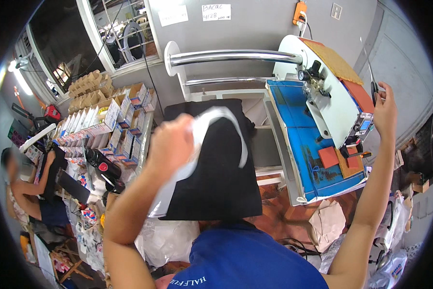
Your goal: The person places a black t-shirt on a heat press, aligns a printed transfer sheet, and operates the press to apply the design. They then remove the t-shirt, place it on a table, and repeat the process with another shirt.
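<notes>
My left hand, smeared by motion, is closed on a curling strip of white film. The strip arcs over a black cloth laid flat in front of me, and a pale sheet shows below my left wrist. My right hand is raised at the far right, beside the press. Its fingers are wrapped round the black handle of a long, thin metal tool that points up. The exact kind of tool cannot be made out.
A white heat press with chrome bars stands behind the cloth; a blue pad lies at its right. Boxes and a black bottle fill the left table. Another person works at far left.
</notes>
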The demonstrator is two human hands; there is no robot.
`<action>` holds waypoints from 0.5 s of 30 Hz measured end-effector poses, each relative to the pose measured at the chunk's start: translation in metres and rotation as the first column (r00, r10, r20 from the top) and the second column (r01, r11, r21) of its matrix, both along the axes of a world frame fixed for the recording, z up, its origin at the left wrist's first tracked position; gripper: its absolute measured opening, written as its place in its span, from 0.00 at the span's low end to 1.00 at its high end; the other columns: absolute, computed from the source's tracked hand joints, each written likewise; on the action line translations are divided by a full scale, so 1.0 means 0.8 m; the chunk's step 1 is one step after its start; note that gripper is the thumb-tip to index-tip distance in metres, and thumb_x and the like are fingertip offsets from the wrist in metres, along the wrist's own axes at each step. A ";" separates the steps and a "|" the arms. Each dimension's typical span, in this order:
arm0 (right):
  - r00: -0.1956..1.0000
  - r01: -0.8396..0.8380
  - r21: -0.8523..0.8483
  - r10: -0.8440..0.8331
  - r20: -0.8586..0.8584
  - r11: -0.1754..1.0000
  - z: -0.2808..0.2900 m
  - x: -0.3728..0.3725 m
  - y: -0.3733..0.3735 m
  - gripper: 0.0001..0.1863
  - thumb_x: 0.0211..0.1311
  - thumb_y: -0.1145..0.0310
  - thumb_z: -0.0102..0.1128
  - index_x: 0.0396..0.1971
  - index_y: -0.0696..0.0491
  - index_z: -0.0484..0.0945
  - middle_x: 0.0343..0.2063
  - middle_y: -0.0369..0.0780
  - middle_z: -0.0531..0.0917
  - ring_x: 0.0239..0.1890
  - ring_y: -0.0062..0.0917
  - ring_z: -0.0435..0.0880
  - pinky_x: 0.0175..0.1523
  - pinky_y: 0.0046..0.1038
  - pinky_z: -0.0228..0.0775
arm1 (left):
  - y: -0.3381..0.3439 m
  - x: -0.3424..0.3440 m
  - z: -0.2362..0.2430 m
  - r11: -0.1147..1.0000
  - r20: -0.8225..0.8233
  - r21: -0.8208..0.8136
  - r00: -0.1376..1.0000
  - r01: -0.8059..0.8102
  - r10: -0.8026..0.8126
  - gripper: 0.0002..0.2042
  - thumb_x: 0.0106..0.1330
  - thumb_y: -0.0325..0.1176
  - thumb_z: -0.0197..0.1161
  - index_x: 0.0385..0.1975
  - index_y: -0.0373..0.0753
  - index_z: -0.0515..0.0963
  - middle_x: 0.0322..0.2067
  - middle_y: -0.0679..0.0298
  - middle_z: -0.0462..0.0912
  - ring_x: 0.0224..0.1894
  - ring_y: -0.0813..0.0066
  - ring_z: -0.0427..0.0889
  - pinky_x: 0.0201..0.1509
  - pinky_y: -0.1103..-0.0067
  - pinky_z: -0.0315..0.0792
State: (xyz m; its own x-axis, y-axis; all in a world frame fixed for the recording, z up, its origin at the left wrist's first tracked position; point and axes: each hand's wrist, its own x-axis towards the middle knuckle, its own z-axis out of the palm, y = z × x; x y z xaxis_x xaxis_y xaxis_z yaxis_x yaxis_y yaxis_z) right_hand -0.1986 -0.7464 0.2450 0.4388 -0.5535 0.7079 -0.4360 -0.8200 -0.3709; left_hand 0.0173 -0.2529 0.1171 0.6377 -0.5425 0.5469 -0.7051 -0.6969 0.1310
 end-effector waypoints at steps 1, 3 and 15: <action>0.987 -0.139 0.064 0.133 0.091 0.988 -0.004 -0.003 0.026 0.19 0.68 0.77 0.54 0.57 0.49 0.74 0.40 0.42 0.84 0.38 0.27 0.82 0.50 0.27 0.71 | 0.014 0.028 0.013 0.998 0.044 -0.056 0.999 0.001 0.001 0.11 0.64 0.30 0.61 0.44 0.33 0.78 0.31 0.49 0.85 0.28 0.57 0.86 0.31 0.62 0.79; 0.932 -0.327 0.135 0.296 0.210 0.935 -0.021 -0.027 0.076 0.19 0.67 0.82 0.52 0.56 0.53 0.74 0.44 0.40 0.82 0.38 0.22 0.80 0.48 0.23 0.70 | 0.006 0.050 0.083 0.926 -0.705 -0.320 0.703 -0.199 -0.092 0.14 0.66 0.34 0.64 0.46 0.31 0.79 0.34 0.52 0.85 0.32 0.66 0.87 0.37 0.64 0.80; 0.910 -0.368 0.930 0.193 0.366 -0.029 -0.372 -0.133 0.325 0.22 0.73 0.75 0.51 0.65 0.56 0.66 0.35 0.39 0.79 0.31 0.25 0.82 0.37 0.33 0.84 | 0.086 0.086 -0.205 0.986 -0.257 0.073 0.958 0.149 -0.126 0.16 0.61 0.34 0.68 0.48 0.36 0.79 0.49 0.52 0.81 0.50 0.49 0.80 0.55 0.64 0.73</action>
State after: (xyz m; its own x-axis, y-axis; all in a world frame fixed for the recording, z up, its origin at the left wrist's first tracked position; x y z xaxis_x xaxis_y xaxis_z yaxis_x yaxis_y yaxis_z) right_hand -0.3053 -0.4867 -0.0526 0.7376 -0.5933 -0.3225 -0.1660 0.3036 -0.9382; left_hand 0.0857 -0.1842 -0.0469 0.6634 -0.6745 0.3239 -0.7478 -0.6124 0.2564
